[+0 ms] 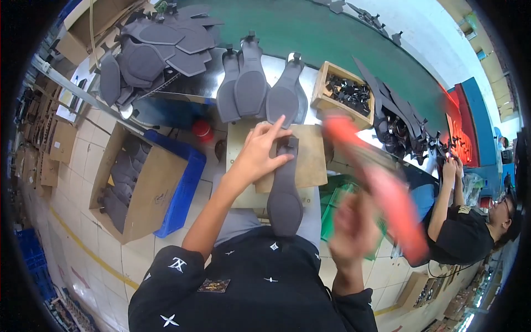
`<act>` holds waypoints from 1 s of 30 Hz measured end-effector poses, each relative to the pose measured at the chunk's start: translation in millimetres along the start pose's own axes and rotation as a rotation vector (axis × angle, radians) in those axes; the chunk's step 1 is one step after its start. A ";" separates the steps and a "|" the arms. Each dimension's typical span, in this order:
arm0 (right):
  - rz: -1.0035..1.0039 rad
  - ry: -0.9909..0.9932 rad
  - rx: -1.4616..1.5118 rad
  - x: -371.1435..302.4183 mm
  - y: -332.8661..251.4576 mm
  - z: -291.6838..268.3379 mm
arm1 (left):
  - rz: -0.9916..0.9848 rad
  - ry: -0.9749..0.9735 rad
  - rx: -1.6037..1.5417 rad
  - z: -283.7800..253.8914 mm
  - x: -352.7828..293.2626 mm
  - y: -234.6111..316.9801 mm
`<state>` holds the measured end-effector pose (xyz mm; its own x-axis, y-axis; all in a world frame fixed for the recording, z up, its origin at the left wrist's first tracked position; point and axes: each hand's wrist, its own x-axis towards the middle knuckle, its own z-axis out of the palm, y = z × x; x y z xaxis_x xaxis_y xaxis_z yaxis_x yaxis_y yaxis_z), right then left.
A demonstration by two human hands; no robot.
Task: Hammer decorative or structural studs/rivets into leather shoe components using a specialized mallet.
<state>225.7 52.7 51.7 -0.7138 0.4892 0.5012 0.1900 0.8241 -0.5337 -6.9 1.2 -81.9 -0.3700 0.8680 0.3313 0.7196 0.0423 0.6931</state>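
Observation:
A dark grey shoe insole (285, 207) lies lengthwise in front of me, its wide end toward my body. Its narrow end, with a small black piece (288, 145) on it, rests on a tan board (313, 157). My left hand (259, 152) steadies that narrow end, thumb across it and index finger stretched forward. Off to the right, my right hand (353, 224) is closed and smeared by motion. It appears to grip a long red hammer-like tool (381, 188), whose exact form is blurred.
Finished-looking insoles (250, 83) stand beyond the board, beside a wooden box (349, 94) of small black parts. A heap of insoles (160, 50) is at far left. A carton (149, 205) sits in a blue crate (185, 193). Another person (464, 232) works at right.

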 end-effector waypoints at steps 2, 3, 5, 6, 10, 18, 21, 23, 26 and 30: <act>0.025 -0.095 0.180 17.5 28.4 54.0 | -0.126 0.045 -0.142 1.5 2.7 -3.2; 0.077 -0.117 0.180 14.4 23.1 43.6 | -0.115 0.046 -0.149 -0.6 3.3 -5.6; 0.034 -0.035 0.130 15.0 9.0 13.8 | -0.087 0.015 -0.077 -3.9 4.9 -4.6; 0.112 -0.001 0.176 11.5 -2.4 -3.1 | -0.043 -0.011 -0.009 -6.4 1.5 2.6; -0.058 -0.010 0.047 5.0 37.1 33.0 | -0.001 0.078 0.021 6.0 -0.9 10.0; 0.133 -0.072 0.150 3.6 34.3 3.9 | -0.051 -0.133 -0.473 -28.1 -41.6 54.0; -0.029 -0.222 -0.064 8.8 59.7 30.8 | -0.012 -0.192 -0.680 -52.5 -61.3 102.1; -0.060 -0.304 -0.140 9.9 71.2 43.0 | -0.102 -0.239 -0.738 -65.9 -68.6 123.5; -0.293 -0.461 -0.351 12.8 69.4 43.2 | -0.177 -0.282 -0.862 -67.3 -80.9 136.6; 0.105 -0.616 1.160 -1.2 38.4 26.7 | -0.181 -0.339 -0.849 -59.5 -88.2 139.3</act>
<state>215.8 76.2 12.5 -0.9780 0.0718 0.1959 -0.2015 -0.0824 -0.9760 91.0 -98.9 23.5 -0.1471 0.9873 0.0603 -0.0524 -0.0687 0.9963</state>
